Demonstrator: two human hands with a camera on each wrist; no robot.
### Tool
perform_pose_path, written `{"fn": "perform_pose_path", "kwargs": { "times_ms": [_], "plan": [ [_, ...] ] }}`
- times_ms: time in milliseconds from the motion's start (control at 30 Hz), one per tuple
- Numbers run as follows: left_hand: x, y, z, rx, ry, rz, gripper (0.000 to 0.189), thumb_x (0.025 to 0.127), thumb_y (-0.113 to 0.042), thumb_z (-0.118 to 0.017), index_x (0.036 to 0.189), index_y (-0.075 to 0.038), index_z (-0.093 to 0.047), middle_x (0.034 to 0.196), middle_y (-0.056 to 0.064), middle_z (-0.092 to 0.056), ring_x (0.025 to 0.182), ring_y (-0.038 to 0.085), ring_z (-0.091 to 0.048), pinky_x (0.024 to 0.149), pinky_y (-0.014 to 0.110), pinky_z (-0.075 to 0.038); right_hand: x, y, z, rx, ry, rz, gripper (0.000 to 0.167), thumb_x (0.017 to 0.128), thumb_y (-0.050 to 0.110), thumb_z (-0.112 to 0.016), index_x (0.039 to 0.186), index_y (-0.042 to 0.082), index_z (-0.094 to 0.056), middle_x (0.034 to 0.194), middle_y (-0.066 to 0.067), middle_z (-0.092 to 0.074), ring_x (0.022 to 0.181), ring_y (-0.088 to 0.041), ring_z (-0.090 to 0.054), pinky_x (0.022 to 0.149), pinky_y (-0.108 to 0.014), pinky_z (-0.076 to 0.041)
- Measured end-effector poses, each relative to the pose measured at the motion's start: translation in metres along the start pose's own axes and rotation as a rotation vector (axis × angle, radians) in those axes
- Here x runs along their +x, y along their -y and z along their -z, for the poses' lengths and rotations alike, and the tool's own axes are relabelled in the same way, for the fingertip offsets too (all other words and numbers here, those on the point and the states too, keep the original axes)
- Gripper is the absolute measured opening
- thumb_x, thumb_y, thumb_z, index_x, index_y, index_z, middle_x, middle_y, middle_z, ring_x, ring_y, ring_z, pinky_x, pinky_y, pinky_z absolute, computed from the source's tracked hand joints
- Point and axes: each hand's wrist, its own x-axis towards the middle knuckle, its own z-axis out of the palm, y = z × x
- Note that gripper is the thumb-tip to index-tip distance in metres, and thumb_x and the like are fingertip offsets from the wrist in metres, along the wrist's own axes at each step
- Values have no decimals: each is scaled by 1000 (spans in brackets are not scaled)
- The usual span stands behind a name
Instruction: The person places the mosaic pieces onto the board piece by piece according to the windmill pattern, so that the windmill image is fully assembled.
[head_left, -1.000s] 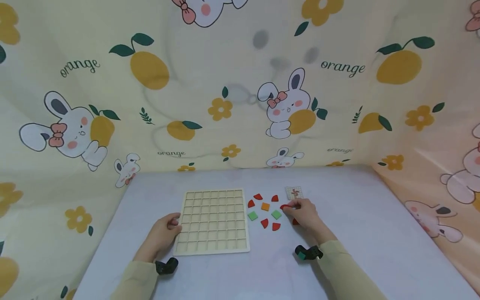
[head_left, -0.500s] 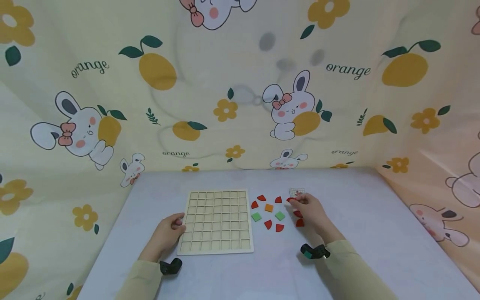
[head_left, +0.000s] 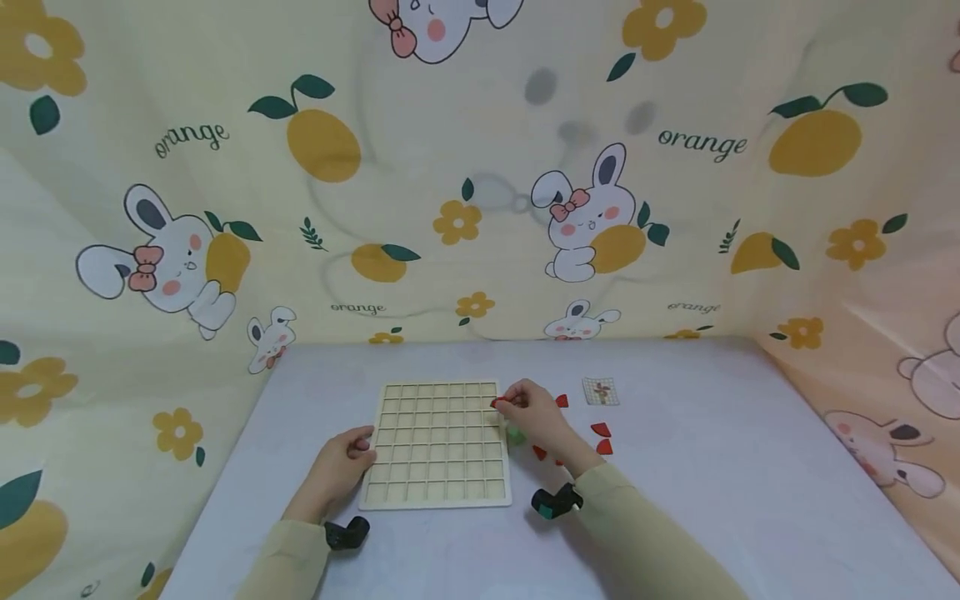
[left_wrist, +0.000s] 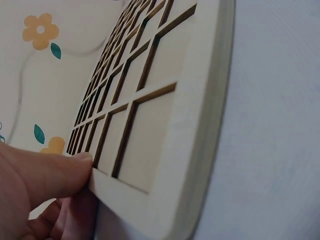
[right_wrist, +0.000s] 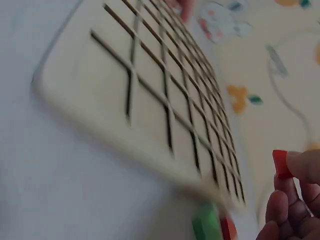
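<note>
As the left hand (head_left: 337, 462) grips the board's (head_left: 435, 505) left edge, the right hand (head_left: 536, 412) pinches a red piece (right_wrist: 282, 164) — a slip could drop it.

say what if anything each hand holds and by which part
Right hand: a red piece, pinched at one end between thumb and finger. Left hand: the grid board, held by its left rim, thumb on top.

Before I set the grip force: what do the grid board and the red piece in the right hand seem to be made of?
The grid board looks like wood, probably plywood: pale, matte, with brown, burnt-looking sides on its dividers. The red piece could be painted wood or plastic; its even red colour leaves that open.
</note>
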Motion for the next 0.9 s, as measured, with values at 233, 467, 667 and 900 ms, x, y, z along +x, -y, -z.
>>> {"fn": "perform_pose_path", "kwargs": {
  "times_ms": [233, 467, 667, 900],
  "plan": [
    [0, 1, 3, -32, -12, -7, 48, 89, -6, -66, 136, -3, -53, 105, 9, -55, 90, 19, -53, 73, 31, -45, 15, 25, -40, -19, 107, 118, 16, 93, 26, -66, 96, 14, -57, 89, -3, -58, 77, -18, -53, 64, -30, -45],
    [0, 3, -2, -76, -19, 17, 48, 88, -7, -68, 134, -3, -55, 104, 8, -55, 90, 20, -51, 73, 31, -45, 24, 35, -65, -13, 61, 130, 14, 94, 21, -64, 94, 10, -57, 86, -3, -57, 72, -18, -51, 60, -30, -43],
    [0, 3, -5, -72, -18, 31, 48, 89, -11, -68, 135, -5, -55, 106, 7, -56, 91, 20, -52, 75, 32, -46, 29, 37, -81, -96, -6, 103, 13, 93, 21, -65, 93, 11, -57, 81, -1, -56, 71, -17, -52, 62, -30, -43],
    [2, 5, -3, -63, -20, 48, 50, 90, -12, -67, 137, -7, -53, 108, 7, -55, 93, 20, -51, 76, 32, -45, 32, 43, -89, -206, -39, 71, 13, 94, 25, -64, 93, 13, -60, 79, 2, -58, 69, -16, -53, 62, -32, -44]
  ]
}}
